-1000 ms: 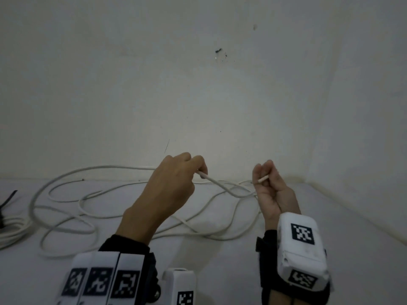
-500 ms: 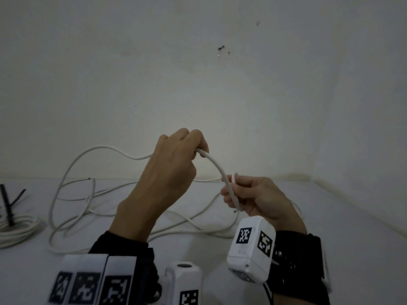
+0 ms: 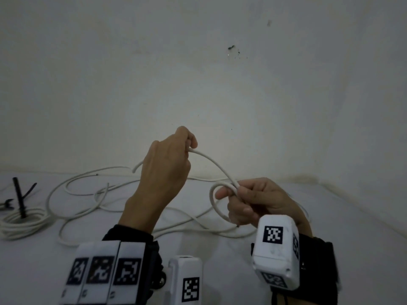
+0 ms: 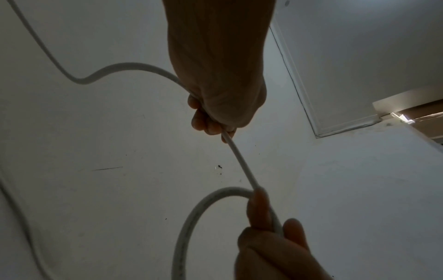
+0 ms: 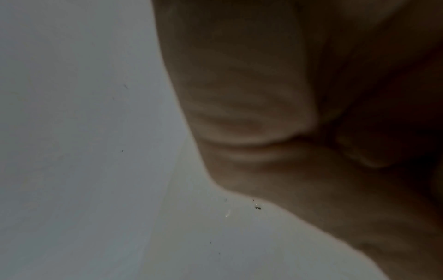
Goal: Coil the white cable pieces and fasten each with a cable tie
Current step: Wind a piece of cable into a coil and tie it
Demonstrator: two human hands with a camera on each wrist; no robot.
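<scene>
A long white cable [image 3: 211, 160] sprawls in loose loops over the white surface in the head view. My left hand [image 3: 169, 164] is raised above it and pinches the cable near its fingertips. From there the cable slopes down to my right hand [image 3: 248, 201], which grips a small first loop [image 3: 217, 203] of it. The left wrist view shows the same cable [image 4: 242, 163] running from my left fingers down to that loop [image 4: 191, 216] in the right hand [image 4: 271, 244]. The right wrist view shows only blurred skin of my right hand [image 5: 299, 132].
At the far left lies a finished white coil [image 3: 22, 221] with a black cable tie [image 3: 19, 199] standing up from it. Loose black ties [image 3: 6, 204] lie beside it. A white wall [image 3: 198, 73] rises close behind, and another closes the right side.
My right hand has turned over and now holds a small loop of cable. My left hand has risen, lifting the cable off the surface.
</scene>
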